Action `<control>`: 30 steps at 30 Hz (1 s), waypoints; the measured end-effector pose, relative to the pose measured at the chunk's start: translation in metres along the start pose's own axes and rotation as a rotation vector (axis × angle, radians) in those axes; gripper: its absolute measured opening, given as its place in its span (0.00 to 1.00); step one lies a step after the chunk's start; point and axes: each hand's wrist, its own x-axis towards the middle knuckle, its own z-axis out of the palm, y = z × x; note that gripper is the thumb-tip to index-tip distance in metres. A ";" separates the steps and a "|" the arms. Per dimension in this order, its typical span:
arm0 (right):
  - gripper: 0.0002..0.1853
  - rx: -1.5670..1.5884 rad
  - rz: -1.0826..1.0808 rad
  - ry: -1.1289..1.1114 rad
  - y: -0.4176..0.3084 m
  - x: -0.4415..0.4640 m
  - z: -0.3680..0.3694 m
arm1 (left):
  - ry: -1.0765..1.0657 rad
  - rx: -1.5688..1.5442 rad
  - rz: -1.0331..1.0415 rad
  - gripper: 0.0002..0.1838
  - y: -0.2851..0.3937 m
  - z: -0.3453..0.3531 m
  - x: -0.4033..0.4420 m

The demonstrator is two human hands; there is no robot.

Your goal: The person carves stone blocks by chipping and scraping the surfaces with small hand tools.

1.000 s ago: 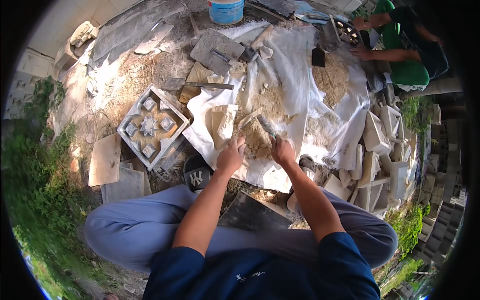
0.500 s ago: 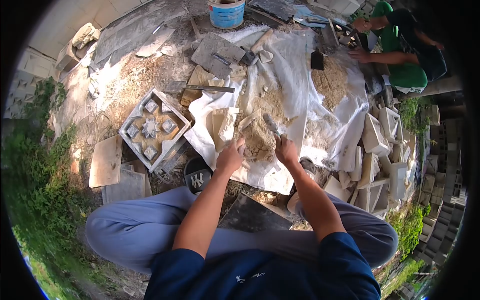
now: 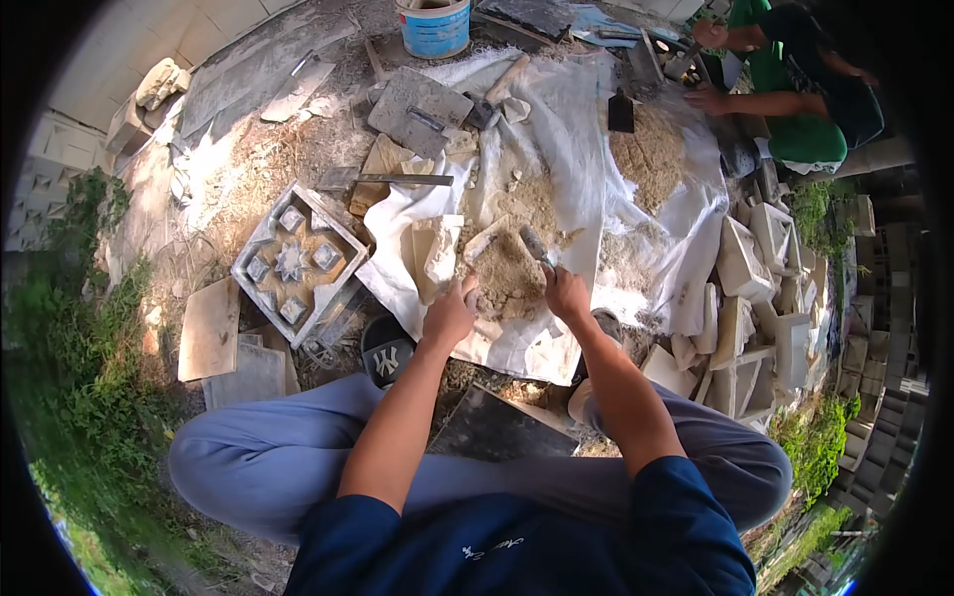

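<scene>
My right hand (image 3: 567, 295) is closed around the handle of a small trowel (image 3: 534, 242), whose blade rests over sandy material at the far right of a pale box-shaped mould (image 3: 480, 243). Loose, damp-looking sand mix (image 3: 510, 283) fills the mould and heaps over its near part. My left hand (image 3: 452, 310) is closed at the mould's near left edge, thumb towards the sand; the exact contact is partly hidden. Just left of the mould stands a pale angular cast piece (image 3: 433, 253). All of this lies on a white sheet (image 3: 581, 199).
A square mould with a star pattern (image 3: 298, 260) lies at the left. Beyond are a flat metal bar (image 3: 405, 180), a plastering float (image 3: 422, 111), a hammer (image 3: 507, 81) and a blue bucket (image 3: 434, 30). Pale blocks (image 3: 745, 258) pile up at right; another person (image 3: 795, 89) works behind them.
The whole view has shifted slightly, so things appear a little further left. Both hands keep nearly the same place at the mould, and the trowel stays in my right hand.
</scene>
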 end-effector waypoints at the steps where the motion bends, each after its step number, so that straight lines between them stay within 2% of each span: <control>1: 0.29 -0.002 -0.004 -0.004 -0.005 -0.006 -0.004 | 0.015 -0.006 0.002 0.27 0.001 -0.001 0.000; 4: 0.26 -0.016 -0.020 -0.048 -0.002 -0.012 0.005 | -0.049 -0.002 -0.066 0.27 0.011 -0.009 -0.004; 8: 0.26 0.030 -0.020 -0.044 0.000 -0.003 0.009 | -0.001 -0.007 0.002 0.27 0.003 -0.002 0.000; 10: 0.26 0.052 -0.056 0.030 -0.003 -0.014 0.007 | 0.004 -0.017 0.016 0.27 0.002 -0.003 -0.001; 13: 0.27 -0.020 -0.025 -0.065 -0.001 -0.007 0.011 | 0.002 -0.012 -0.029 0.27 0.005 -0.002 -0.004; 16: 0.28 0.044 -0.068 0.019 -0.006 -0.009 0.005 | -0.052 0.000 -0.062 0.26 0.008 -0.007 -0.003; 22: 0.28 -0.004 -0.056 -0.050 -0.004 -0.003 0.008 | -0.024 -0.013 -0.047 0.24 0.012 -0.010 -0.006; 30: 0.27 -0.025 -0.083 -0.016 0.001 -0.003 0.014 | -0.018 -0.008 -0.008 0.23 0.007 -0.007 -0.004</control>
